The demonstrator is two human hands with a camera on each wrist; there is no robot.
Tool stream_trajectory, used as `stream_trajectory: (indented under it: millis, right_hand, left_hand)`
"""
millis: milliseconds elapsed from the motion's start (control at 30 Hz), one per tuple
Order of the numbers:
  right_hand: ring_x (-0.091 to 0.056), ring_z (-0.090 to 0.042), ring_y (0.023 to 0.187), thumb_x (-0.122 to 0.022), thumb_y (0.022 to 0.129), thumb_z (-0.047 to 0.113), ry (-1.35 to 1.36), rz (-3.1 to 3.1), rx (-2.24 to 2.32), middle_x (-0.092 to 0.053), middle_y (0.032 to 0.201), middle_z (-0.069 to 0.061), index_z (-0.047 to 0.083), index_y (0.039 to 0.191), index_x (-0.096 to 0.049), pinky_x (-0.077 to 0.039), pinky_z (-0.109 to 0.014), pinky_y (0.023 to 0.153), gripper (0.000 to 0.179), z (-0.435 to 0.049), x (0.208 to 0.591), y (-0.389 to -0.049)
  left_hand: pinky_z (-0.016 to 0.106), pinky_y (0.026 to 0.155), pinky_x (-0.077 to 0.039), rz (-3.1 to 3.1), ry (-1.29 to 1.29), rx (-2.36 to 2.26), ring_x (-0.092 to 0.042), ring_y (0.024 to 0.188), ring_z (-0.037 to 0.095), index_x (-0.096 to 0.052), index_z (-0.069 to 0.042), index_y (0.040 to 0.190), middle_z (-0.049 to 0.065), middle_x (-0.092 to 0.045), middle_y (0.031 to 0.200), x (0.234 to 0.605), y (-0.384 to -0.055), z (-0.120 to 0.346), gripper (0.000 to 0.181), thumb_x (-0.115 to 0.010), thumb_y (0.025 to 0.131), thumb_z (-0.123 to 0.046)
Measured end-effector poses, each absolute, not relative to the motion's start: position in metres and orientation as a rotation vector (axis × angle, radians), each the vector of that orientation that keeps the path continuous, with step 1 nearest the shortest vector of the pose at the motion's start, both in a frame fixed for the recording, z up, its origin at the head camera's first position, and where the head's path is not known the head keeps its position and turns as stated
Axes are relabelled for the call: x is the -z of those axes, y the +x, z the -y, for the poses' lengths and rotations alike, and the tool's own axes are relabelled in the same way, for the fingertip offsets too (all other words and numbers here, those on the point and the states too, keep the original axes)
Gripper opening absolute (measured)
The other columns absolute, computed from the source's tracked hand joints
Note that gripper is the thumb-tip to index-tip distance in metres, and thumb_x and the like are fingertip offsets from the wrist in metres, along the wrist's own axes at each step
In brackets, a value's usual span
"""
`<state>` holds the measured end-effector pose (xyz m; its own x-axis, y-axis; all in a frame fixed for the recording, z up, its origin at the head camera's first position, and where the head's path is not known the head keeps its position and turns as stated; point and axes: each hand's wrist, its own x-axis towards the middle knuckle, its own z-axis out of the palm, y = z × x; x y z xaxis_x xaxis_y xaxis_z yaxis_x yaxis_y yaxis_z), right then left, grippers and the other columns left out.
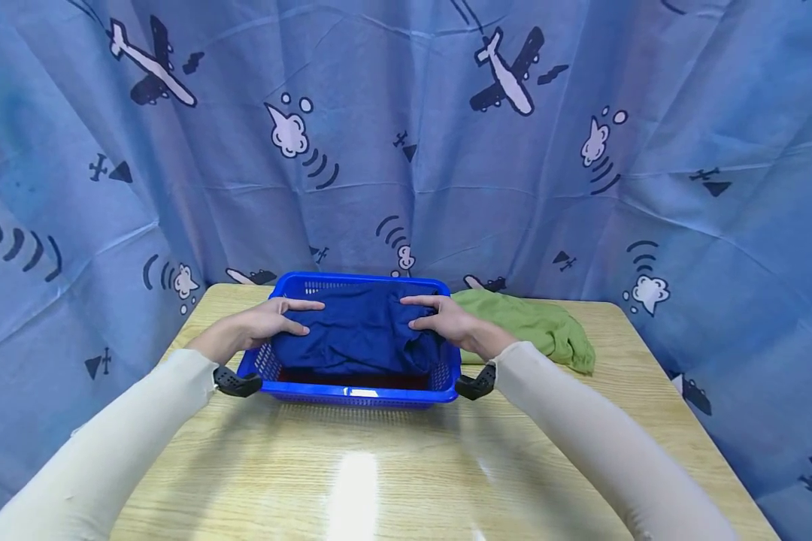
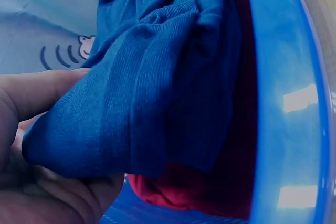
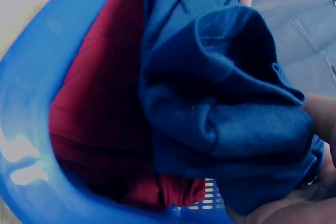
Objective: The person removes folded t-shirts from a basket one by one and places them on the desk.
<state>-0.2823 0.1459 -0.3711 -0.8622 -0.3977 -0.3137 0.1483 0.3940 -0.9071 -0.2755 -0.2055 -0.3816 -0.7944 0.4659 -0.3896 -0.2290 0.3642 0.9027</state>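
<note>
A folded dark blue garment (image 1: 359, 330) lies across a blue plastic basket (image 1: 298, 389), spanned between both hands. My left hand (image 1: 265, 318) grips its left end, and in the left wrist view the fingers pass under the ribbed fabric (image 2: 113, 103). At the other end my right hand (image 1: 452, 321) holds the garment from its outer side, fingers beneath it. An open, tube-like fold of the blue cloth (image 3: 231, 124) shows in the right wrist view. Below it, a dark red folded cloth (image 3: 100, 93) lies in the basket, partly hidden by the blue garment.
A crumpled green cloth (image 1: 531, 327) lies on the wooden table (image 1: 277, 473) just right of the basket. Behind the table hangs a blue curtain (image 1: 392, 150) printed with airplanes. Black straps with small devices (image 1: 237, 382) sit on both wrists.
</note>
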Motion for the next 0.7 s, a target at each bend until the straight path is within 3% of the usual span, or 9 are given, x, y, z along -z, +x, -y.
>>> stream_trajectory:
  millis: [133,333,467,600,700]
  right_hand:
    - [-0.043,-0.028,0.14,-0.061,0.098,0.003,-0.244,-2.17,1.48,-0.023,0.167,-0.009,0.017,0.15,-0.051,-0.045,-0.038,0.106,0.055,-0.152,0.362,-0.28]
    - [-0.052,-0.022,0.128,-0.058,0.099,0.0,-0.274,-2.114,1.555,-0.033,0.163,-0.011,0.016,0.151,-0.049,-0.052,-0.027,0.091,0.056,-0.16,0.349,-0.278]
    - [-0.051,-0.026,0.134,-0.057,0.1,0.001,-0.278,-2.057,1.604,-0.032,0.164,-0.011,0.017,0.152,-0.047,-0.052,-0.034,0.101,0.056,-0.164,0.343,-0.276]
    - [-0.04,-0.027,0.146,-0.06,0.099,0.004,-0.302,-2.106,1.595,-0.026,0.167,-0.008,0.019,0.152,-0.049,-0.042,-0.042,0.114,0.056,-0.171,0.333,-0.273]
    - [-0.04,-0.028,0.146,-0.059,0.1,0.005,-0.342,-2.12,1.604,-0.027,0.166,-0.008,0.019,0.153,-0.047,-0.041,-0.043,0.115,0.056,-0.177,0.323,-0.271]
  left_hand:
    - [0.03,0.087,-0.059,-2.008,0.248,-1.493,-0.068,0.106,0.013,-0.032,-0.013,0.159,0.024,-0.035,0.16,0.373,-0.273,0.204,0.067,-0.058,0.099,-0.003]
    - [0.027,0.077,-0.061,-1.971,0.271,-1.567,-0.074,0.09,0.012,-0.031,-0.013,0.16,0.013,-0.06,0.139,0.357,-0.269,0.202,0.069,-0.058,0.098,-0.001]
    - [0.028,0.078,-0.061,-1.976,0.286,-1.602,-0.073,0.093,0.011,-0.032,-0.012,0.159,0.005,-0.066,0.128,0.348,-0.266,0.201,0.069,-0.06,0.097,0.0]
    - [0.028,0.083,-0.06,-1.972,0.313,-1.612,-0.072,0.1,0.01,-0.031,-0.012,0.16,0.004,-0.062,0.134,0.34,-0.264,0.196,0.07,-0.06,0.097,-0.001]
    - [0.028,0.085,-0.06,-1.976,0.333,-1.633,-0.071,0.102,0.008,-0.031,-0.012,0.16,0.002,-0.06,0.136,0.331,-0.264,0.192,0.069,-0.059,0.098,-0.001]
